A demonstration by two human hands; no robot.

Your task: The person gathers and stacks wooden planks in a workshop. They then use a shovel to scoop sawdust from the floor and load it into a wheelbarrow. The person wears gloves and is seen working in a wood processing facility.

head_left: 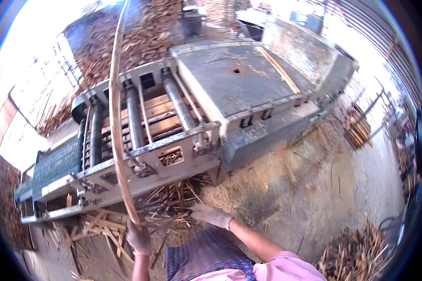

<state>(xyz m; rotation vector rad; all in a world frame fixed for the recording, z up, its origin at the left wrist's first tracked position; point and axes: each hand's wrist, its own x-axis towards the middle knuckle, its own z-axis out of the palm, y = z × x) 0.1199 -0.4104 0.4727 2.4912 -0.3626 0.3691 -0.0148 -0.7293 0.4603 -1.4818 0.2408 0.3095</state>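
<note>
My left hand [139,239], in a pale work glove, is closed round the lower end of a long wooden strip [116,140]. The strip rises steeply, leaning slightly right towards its top, and passes in front of the roller machine [173,168]. My right hand [212,216], gloved as well, is held in front of my body above the littered floor. Its fingers stretch to the left and look open, with nothing plainly gripped. Thin wood sticks [176,196] lie in a loose heap beneath the machine, beyond both hands.
Metal rollers [134,114] and a green belt [56,161] form the machine's left part; a grey metal housing [248,77] with a plank [280,70] on top forms its right. Sawdust [248,192] covers the floor. Wood scraps [356,248] are piled at lower right.
</note>
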